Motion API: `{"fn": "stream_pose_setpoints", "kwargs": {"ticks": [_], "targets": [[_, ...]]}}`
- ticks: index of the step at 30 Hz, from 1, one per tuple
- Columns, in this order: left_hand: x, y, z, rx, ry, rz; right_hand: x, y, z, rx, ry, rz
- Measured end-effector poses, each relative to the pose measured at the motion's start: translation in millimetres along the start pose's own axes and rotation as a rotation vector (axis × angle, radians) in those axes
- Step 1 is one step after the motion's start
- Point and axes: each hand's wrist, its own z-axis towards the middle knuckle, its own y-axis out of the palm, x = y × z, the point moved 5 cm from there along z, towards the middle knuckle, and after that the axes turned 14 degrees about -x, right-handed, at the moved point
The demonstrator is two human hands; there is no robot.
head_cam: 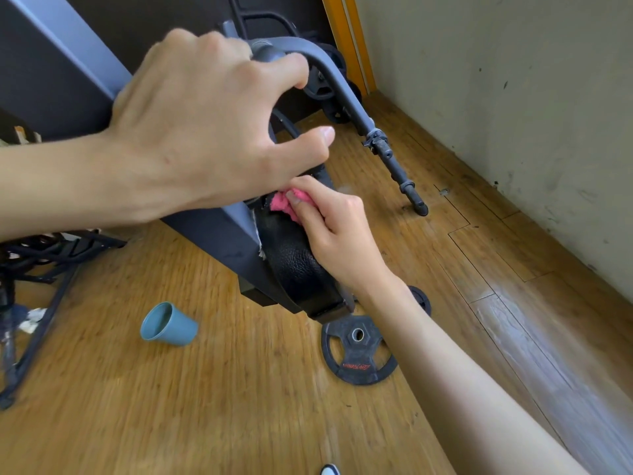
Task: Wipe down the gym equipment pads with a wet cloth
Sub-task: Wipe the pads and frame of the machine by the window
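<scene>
A black leather-textured pad point(297, 265) runs along the edge of a grey gym machine frame point(222, 234) in the middle of the view. My right hand point(334, 231) pinches a small pink cloth point(286, 204) against the upper part of the pad. My left hand point(205, 128) is higher up, its fingers curled over the top of the machine's grey curved bar point(329, 77), thumb sticking out. Most of the cloth is hidden under my fingers.
A blue cup point(168, 324) lies tipped on the wooden floor point(205, 406). A black weight plate point(358, 349) lies flat near the machine's foot. The bar's black end point(416, 200) reaches the floor by the beige wall point(513, 97). A black folding frame point(37, 269) stands at left.
</scene>
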Motion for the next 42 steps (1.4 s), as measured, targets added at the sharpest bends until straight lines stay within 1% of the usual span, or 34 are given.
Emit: {"fn": "stream_pose_setpoints", "kwargs": {"ticks": [2, 5, 9, 11, 14, 17, 19, 21, 22, 24, 26, 27, 29, 31, 32, 36, 39, 42], "targets": [[-3, 1, 0, -0.003, -0.003, 0.0, 5, 3, 1, 0.051, 0.04, 0.007], [-6, 0, -2, -0.011, -0.002, -0.004, 18, 7, 1, 0.067, 0.122, 0.054], [-4, 1, -3, -0.012, -0.014, 0.003, 51, 12, -20, 0.084, 0.336, 0.142], [-4, 0, -2, -0.008, -0.025, 0.001, 63, 13, -28, 0.059, 0.411, 0.104], [-1, -2, -2, -0.016, 0.005, -0.023, 91, 18, -53, 0.0, 0.617, 0.015], [2, -2, -4, 0.004, -0.013, -0.015, 109, 19, -79, 0.02, 0.811, 0.092], [5, -2, -2, -0.003, -0.003, -0.022, 108, 16, -77, 0.054, 0.876, 0.138], [3, -3, -1, -0.006, -0.008, -0.013, 87, 10, -57, 0.117, 0.823, 0.211], [2, -3, -1, -0.002, -0.01, -0.006, 70, 5, -40, 0.137, 0.731, 0.215], [1, -2, -1, 0.003, -0.003, -0.005, 34, -8, -5, 0.158, 0.481, 0.215], [3, -3, -1, 0.001, -0.001, -0.005, -6, -14, 20, 0.118, 0.222, 0.299], [3, -3, -1, 0.002, -0.006, -0.005, -19, -15, 27, 0.078, 0.127, 0.238], [3, -3, -2, 0.006, -0.015, -0.014, -30, -11, 34, 0.025, 0.073, 0.052], [3, -3, -1, 0.004, -0.013, -0.028, -15, -7, 31, -0.011, 0.095, -0.006], [2, -2, -1, 0.004, -0.017, -0.031, -6, -6, 27, -0.007, 0.12, 0.004], [1, -2, -2, 0.004, -0.022, -0.022, 22, -8, 14, 0.077, 0.189, -0.004], [3, -3, -2, 0.003, -0.029, -0.023, 52, -2, -9, 0.088, 0.311, -0.016], [5, -3, -2, 0.01, -0.032, -0.021, 86, 3, -39, 0.07, 0.516, 0.006]]}}
